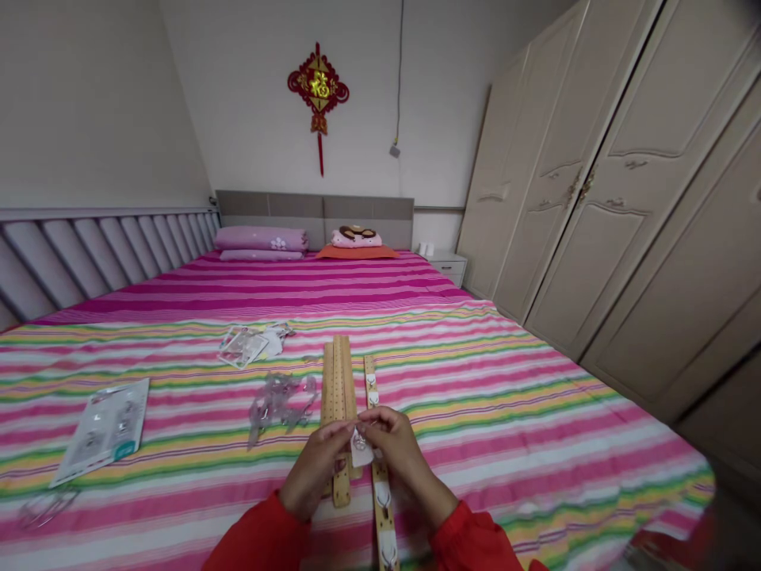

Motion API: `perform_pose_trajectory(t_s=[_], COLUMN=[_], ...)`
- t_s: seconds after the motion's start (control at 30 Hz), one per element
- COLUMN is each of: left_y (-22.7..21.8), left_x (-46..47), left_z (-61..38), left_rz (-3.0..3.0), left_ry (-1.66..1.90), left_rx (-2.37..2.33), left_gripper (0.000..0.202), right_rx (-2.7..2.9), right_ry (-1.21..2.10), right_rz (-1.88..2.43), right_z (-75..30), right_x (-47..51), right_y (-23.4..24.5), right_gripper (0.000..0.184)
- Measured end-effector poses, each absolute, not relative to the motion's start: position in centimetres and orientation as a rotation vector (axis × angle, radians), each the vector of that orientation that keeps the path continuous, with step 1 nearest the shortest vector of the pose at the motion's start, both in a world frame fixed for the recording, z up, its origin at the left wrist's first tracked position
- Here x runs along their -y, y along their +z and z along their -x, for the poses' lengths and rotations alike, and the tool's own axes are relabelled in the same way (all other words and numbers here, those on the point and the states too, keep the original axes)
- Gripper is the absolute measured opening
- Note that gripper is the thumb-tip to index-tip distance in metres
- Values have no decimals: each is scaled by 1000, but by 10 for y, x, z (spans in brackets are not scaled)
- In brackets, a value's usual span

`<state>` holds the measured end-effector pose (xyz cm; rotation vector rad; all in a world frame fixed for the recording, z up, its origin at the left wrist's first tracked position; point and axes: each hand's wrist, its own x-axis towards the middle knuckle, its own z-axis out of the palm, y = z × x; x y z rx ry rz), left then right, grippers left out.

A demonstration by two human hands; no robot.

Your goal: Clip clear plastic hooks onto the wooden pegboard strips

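1. We pinch a small white tag w/ a metal ring [361, 449] btwn both hands, just above the foot-end of the bed [505, 444], prob. so the little ring stays steady under close handling
2. Our L hand [314, 468] and R hand [404, 464] meet over the tag; L fingers [349, 429] and R fingers [369, 421] are together, clamped on it from either side, red sleeves [258, 539] showing at the wrists
3. A bundle of perforated wooden strips [338, 381] lies flat on the bed, passing under our L hand; lying flat likely keeps them from rolling
4. Just R of the bundle on the bed, a printed strip w/ white deer heads [379, 507] runs under our R hand
5. Clear plastic wrapping [279, 408] lies L of the bundle; 2 printed packets [101, 432] [250, 346] and a small clear piece [47, 507] lie further L on the bed, all within reach. Their print is too small to read, no brand legible
6. Beyond the head of the bed, a red knot ornament [318, 87] bears 1 gold character, 福, the only readable writing; a cream wardrobe [630, 198] stands to the R of the bed
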<state>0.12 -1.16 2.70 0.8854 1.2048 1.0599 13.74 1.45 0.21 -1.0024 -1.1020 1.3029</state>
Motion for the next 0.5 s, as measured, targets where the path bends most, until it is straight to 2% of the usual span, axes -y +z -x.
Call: perform_pose_trajectory(t_s=[0.13, 0.23, 0.37, 0.5], left_y=[17, 12, 14, 7], left_x=[3, -1, 1, 7], left_z=[0, 0, -2, -11], left_rz=[-1029, -1069, -932, -798], left_ry=[1079, 1121, 1158, 1182], left_rx=[-1256, -1261, -1278, -1220], left_gripper=[40, 45, 52, 50], right_rx=[972, 890, 674, 441], right_ry=[1408, 1492, 1525, 1557], right_rz=[963, 951, 994, 896], right_z=[-136, -136, -138, -140], right_x=[-13, -13, -15, -16], right_y=[7, 9, 5, 1], right_gripper=[21, 25, 30, 27])
